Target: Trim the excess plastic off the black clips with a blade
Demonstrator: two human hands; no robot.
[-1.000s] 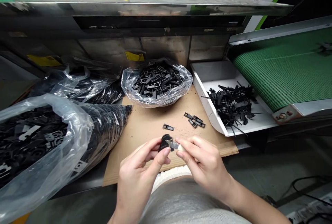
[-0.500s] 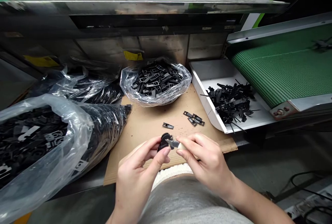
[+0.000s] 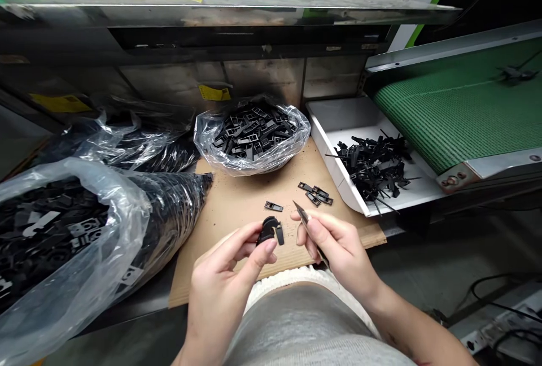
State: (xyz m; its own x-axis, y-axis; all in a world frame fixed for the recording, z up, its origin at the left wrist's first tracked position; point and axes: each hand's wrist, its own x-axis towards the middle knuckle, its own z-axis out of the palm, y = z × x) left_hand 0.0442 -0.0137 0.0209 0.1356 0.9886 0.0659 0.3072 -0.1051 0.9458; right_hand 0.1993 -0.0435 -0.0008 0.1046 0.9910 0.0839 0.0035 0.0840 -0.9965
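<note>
My left hand (image 3: 232,281) pinches a curved black plastic part (image 3: 270,230) between thumb and fingers, low over the cardboard. A small flat piece of it hangs on the right side. In my right hand (image 3: 336,242) is a thin knife (image 3: 301,212), its pointed blade tilted up and left, apart from the part. Just beyond my hands lies one small black plastic clip (image 3: 274,206). Several more black clips (image 3: 315,192) lie in a loose group to its right.
A clear plastic bag (image 3: 254,168) full of black clips stands at the back of the cardboard (image 3: 231,213). Another large bag (image 3: 127,208) of black parts leans at left. At right, a white tray (image 3: 339,179) of black parts sits below a green conveyor belt (image 3: 457,106).
My right hand has drawn the knife away from the part to the right and turned the blade upward. My left hand keeps hold of the part nearly in place.
</note>
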